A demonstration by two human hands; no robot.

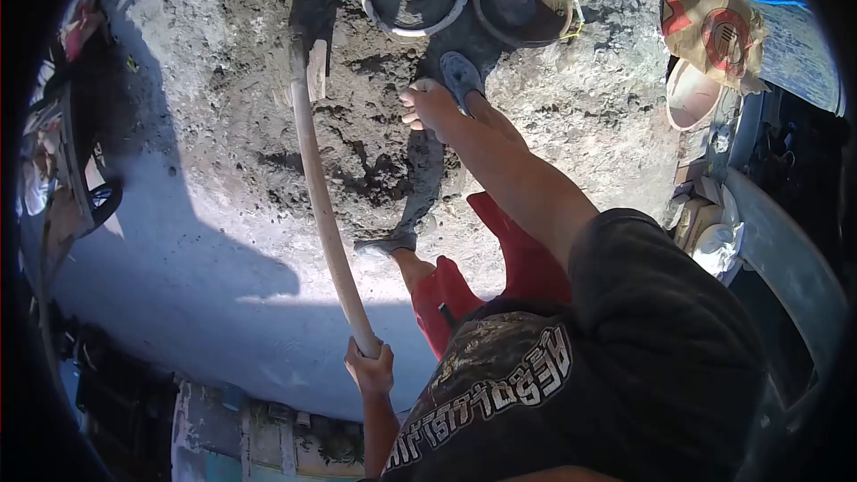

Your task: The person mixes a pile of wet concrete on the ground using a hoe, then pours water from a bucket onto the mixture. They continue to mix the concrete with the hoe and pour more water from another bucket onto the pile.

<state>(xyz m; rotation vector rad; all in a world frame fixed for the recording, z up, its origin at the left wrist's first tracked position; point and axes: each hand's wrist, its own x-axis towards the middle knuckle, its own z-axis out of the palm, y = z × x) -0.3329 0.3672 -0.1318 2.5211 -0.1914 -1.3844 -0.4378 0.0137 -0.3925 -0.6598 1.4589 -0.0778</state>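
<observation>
My left hand (368,368), at the lower left, is wrapped round the near end of a long wooden handle. The handle belongs to what looks like a shovel (320,187). Its far end is dark and lies in grey, wet-looking mix (375,156) on the ground, so the blade is hard to make out. My right hand (430,105) hangs over the mix beside my right foot, away from the handle. Its fingers are half curled and a little apart, with nothing visible in them. A bucket of grey material (413,33) stands ahead.
Another bucket (486,22), with a yellow handle, stands next to the first. To the right lie a torn brown paper bag (714,27) and a pinkish container (692,98). A curved grey panel (786,250) and stacked blocks (701,214) are at the right edge.
</observation>
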